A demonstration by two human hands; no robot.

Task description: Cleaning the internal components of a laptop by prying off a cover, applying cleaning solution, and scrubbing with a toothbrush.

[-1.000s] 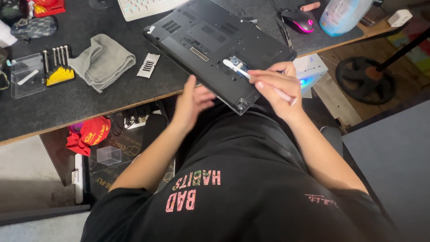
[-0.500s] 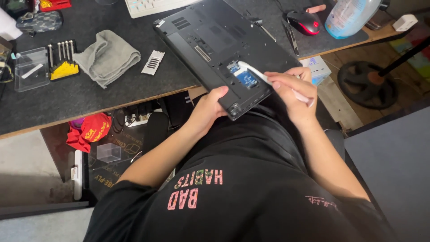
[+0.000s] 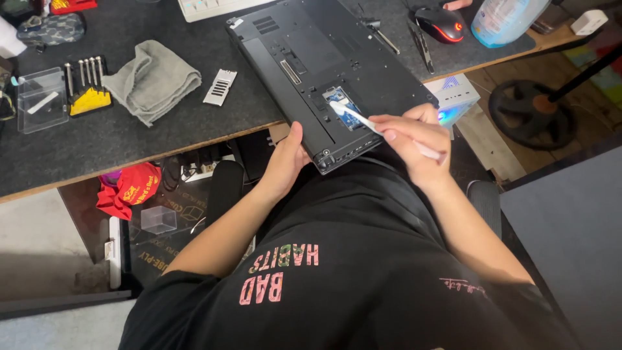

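Observation:
A black laptop [image 3: 311, 58] lies upside down on the dark desk mat, one corner hanging over the desk edge. An open bay in its underside shows a blue circuit board [image 3: 345, 105]. My right hand [image 3: 414, 146] holds a thin white brush [image 3: 363, 120] like a pen, its tip resting on the blue board. My left hand [image 3: 285, 162] grips the laptop's near edge, thumb up along its side.
On the desk lie a grey cloth [image 3: 150, 81], a small vented cover [image 3: 220, 87], a yellow screwdriver bit set [image 3: 84, 87], a clear plastic box [image 3: 40, 98], a mouse [image 3: 439, 23], tweezers [image 3: 421, 46] and a blue bottle [image 3: 502, 19]. Below it are a red cloth [image 3: 126, 191] and a fan base [image 3: 531, 110].
My left hand slid from flat on the laptop's underside to gripping its near edge. The right hand stayed over the open bay, the brush tip shifting slightly on the blue board.

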